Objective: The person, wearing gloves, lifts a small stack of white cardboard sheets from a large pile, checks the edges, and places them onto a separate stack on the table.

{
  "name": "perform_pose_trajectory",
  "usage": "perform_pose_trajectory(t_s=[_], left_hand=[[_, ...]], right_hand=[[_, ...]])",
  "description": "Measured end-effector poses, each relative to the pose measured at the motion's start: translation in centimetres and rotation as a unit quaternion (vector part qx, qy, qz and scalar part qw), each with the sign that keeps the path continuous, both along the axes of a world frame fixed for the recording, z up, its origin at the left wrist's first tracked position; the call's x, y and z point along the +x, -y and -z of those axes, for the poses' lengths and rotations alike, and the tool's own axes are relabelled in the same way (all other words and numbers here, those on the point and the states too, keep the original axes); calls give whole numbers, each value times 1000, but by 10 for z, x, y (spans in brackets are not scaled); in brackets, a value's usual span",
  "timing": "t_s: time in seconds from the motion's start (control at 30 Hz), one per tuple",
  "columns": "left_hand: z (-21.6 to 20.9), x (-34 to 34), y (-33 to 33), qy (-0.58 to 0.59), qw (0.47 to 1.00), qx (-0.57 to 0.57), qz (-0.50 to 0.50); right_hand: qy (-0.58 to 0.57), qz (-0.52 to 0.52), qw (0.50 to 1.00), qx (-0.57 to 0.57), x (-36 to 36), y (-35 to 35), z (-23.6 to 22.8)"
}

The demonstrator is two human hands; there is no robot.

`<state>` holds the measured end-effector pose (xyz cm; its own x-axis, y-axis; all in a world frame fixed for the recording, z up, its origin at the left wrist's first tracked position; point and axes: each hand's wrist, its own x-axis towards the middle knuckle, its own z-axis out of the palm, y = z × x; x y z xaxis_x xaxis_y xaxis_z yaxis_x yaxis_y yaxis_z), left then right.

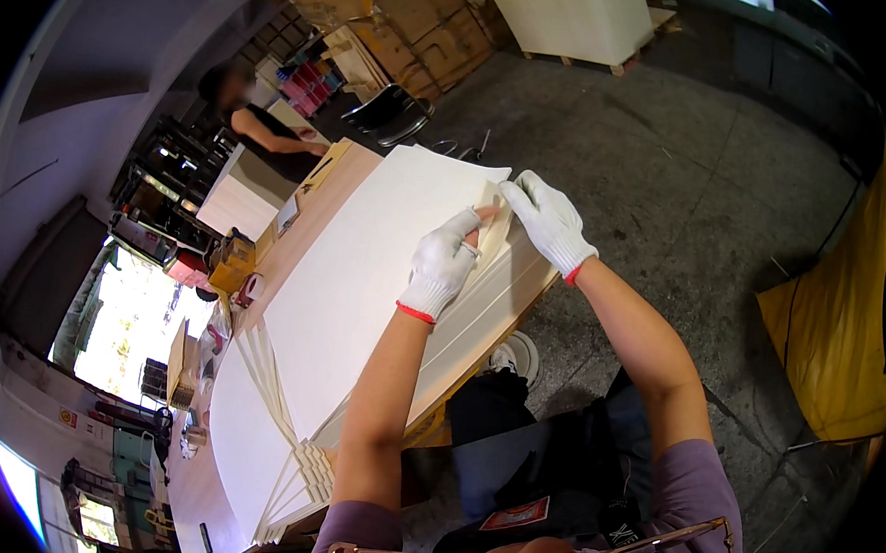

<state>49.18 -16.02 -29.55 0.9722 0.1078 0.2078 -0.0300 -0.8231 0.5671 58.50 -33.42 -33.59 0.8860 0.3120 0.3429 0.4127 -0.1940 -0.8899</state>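
A large white board [365, 242] lies on a stack of similar boards at the wooden table's near edge. Along its right-hand edge runs a pale, narrow strip [495, 234]. My left hand [441, 266], in a white knit glove with red cuff trim, rests over this edge. Its bare fingertips stick out and are curled together beside the strip; what lies between them is hidden. My right hand [549, 222], gloved alike, bends its fingers round the strip's far end, by the board's corner. More white boards [243, 456] lie fanned out, their layered edges showing near my left forearm.
Across the table [349, 166], a person in a dark top [269, 152] works beside a box. Tape, a yellow box [231, 260] and small items line the table's left side. A black chair [391, 114], cartons [406, 24] and a pale stack [577, 18] stand beyond. Yellow sheeting [831, 337] hangs at right.
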Motion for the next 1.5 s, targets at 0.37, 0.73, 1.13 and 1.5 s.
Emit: perform_pose_trajectory(t_s=[0.37, 0.73, 1.13, 1.5], left_hand=[[-2, -2, 7, 12, 999, 35, 21], [4, -16, 18, 147, 963, 219, 53], [-2, 18, 6, 56, 971, 234, 6], [9, 1, -6, 18, 998, -28, 52]], right_hand=[[-3, 3, 1000, 27, 4, -3, 10], [-16, 58, 990, -125, 16, 39, -7], [335, -43, 890, -307, 25, 34, -14], [-15, -44, 999, -18, 4, 2, -5]])
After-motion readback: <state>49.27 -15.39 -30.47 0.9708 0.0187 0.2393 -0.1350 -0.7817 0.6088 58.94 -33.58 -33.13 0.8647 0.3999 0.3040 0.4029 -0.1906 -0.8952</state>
